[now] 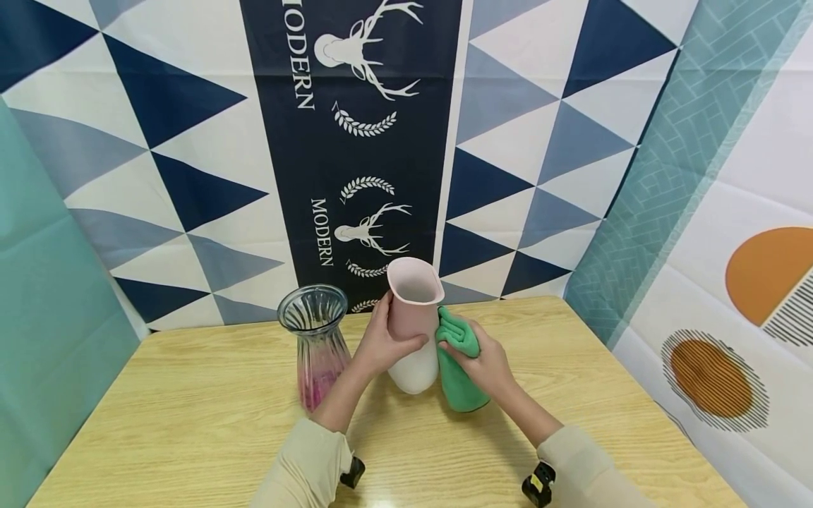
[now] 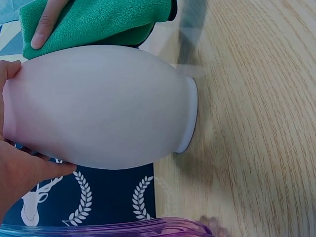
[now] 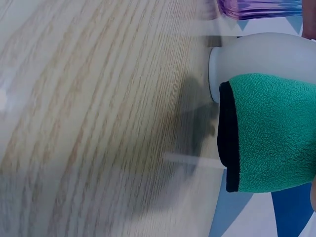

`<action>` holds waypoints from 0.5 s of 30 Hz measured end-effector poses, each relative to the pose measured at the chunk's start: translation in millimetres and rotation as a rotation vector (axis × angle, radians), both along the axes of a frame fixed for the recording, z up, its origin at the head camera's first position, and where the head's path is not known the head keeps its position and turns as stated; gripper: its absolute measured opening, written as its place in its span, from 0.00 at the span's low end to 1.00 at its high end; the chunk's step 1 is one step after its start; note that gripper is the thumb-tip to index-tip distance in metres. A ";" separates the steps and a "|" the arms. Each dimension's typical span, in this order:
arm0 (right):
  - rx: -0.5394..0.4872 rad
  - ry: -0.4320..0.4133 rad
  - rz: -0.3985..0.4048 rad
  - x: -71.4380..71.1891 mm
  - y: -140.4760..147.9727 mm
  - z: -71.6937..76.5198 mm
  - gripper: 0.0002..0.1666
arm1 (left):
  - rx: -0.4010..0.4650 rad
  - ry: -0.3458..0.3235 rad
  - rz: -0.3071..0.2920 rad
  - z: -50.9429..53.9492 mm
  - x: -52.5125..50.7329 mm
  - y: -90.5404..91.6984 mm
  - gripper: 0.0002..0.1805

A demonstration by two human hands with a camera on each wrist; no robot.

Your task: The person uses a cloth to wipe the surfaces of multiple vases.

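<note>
A vase point(image 1: 413, 370), pink at the top and white below, has its wide mouth facing up. My left hand point(image 1: 384, 342) grips it round the pink upper part, thumb across the front. In the left wrist view the white body of the vase point(image 2: 108, 108) narrows to a small foot close to the tabletop; whether it touches cannot be told. My right hand point(image 1: 484, 360) holds a folded green cloth point(image 1: 462, 384) against the vase's right side. The cloth point(image 3: 276, 133) has a black edge and hangs down beside the vase in the right wrist view.
Left of the pink vase stands a ribbed glass vase point(image 1: 324, 360), clear above and pink toward its base, close to my left forearm. Both stand over a light wooden table point(image 1: 190, 416). A patterned cloth backdrop point(image 1: 356, 155) rises behind the table's far edge.
</note>
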State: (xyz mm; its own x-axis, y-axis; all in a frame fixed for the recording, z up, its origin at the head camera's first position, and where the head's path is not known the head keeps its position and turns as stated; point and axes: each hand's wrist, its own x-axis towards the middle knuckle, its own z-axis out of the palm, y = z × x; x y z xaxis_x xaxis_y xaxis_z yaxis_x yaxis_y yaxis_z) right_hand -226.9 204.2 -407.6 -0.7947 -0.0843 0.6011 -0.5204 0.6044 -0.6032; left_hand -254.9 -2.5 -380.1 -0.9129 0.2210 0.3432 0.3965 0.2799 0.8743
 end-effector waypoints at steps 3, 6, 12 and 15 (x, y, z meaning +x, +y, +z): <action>-0.006 -0.003 0.000 1.2 0.3 -2.5 0.31 | 0.002 0.002 0.004 -0.9 0.1 0.7 0.56; -0.008 -0.017 -0.008 3.1 1.2 -6.3 0.31 | 0.004 0.001 0.005 -1.7 0.2 1.7 0.56; -0.011 -0.033 -0.010 5.2 2.9 -15.6 0.31 | 0.027 0.010 0.008 -2.9 -0.4 3.8 0.58; -0.007 -0.047 -0.013 6.1 3.0 -19.7 0.32 | 0.040 0.012 0.015 -3.5 -0.1 4.4 0.58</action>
State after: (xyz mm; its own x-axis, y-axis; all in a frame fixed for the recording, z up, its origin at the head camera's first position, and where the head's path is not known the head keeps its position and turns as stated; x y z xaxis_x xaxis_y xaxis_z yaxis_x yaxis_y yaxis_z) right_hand -220.8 207.1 -427.4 -0.8232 -0.0698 0.5635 -0.4837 0.6061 -0.6315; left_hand -255.0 1.9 -383.6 -0.9116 0.1932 0.3628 0.4034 0.2511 0.8799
